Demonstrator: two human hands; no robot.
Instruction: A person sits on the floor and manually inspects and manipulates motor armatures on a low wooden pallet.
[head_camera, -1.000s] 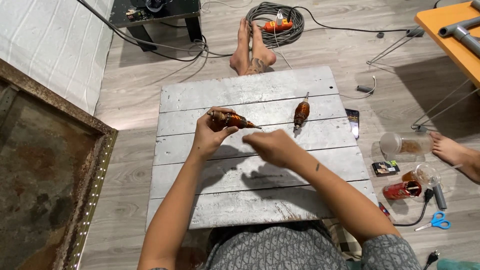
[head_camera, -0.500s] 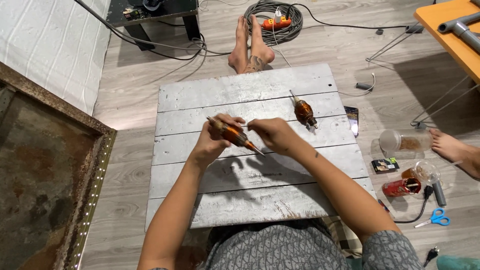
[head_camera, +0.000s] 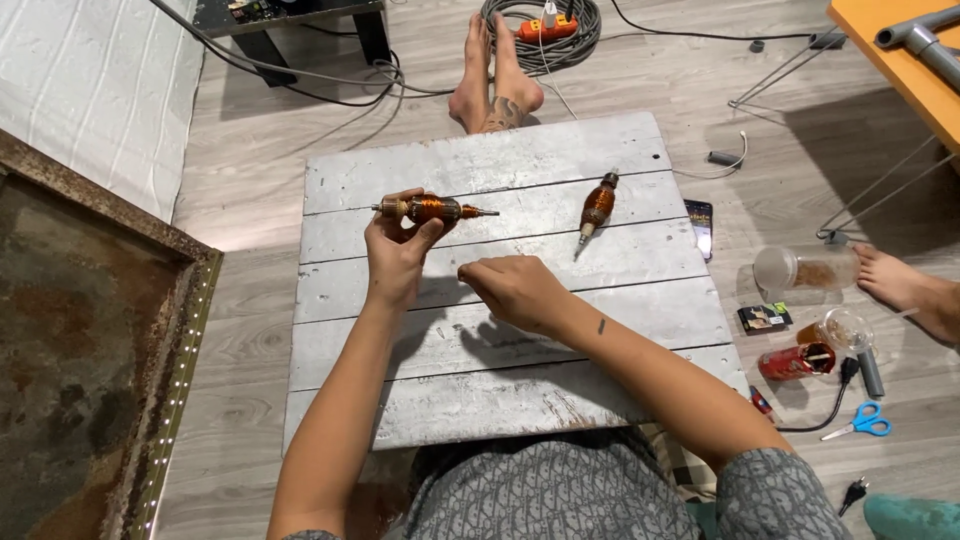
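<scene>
Head view, looking down on a grey plank surface (head_camera: 520, 390) set on a wooden floor. Left hand (head_camera: 398, 250) raised just above the surface, fingers closed round a copper-wound motor armature (head_camera: 432, 209), held level with its shaft pointing to the right. Right hand (head_camera: 512, 288) empty, loosely curled with knuckles up, low over the middle planks, just right of and below the left hand, apart from the armature. Second armature (head_camera: 597, 205) lying on the surface, well to the right of the held one, tilted with its thin shaft toward the near side. Dark phone (head_camera: 701, 227) at the right edge of the surface. On the floor to the right: clear plastic cup (head_camera: 790, 270) on its side, red can (head_camera: 796, 361), blue scissors (head_camera: 862, 424). Another person's bare feet (head_camera: 495, 80) beyond the far edge, beside a coiled grey cable (head_camera: 545, 30).
</scene>
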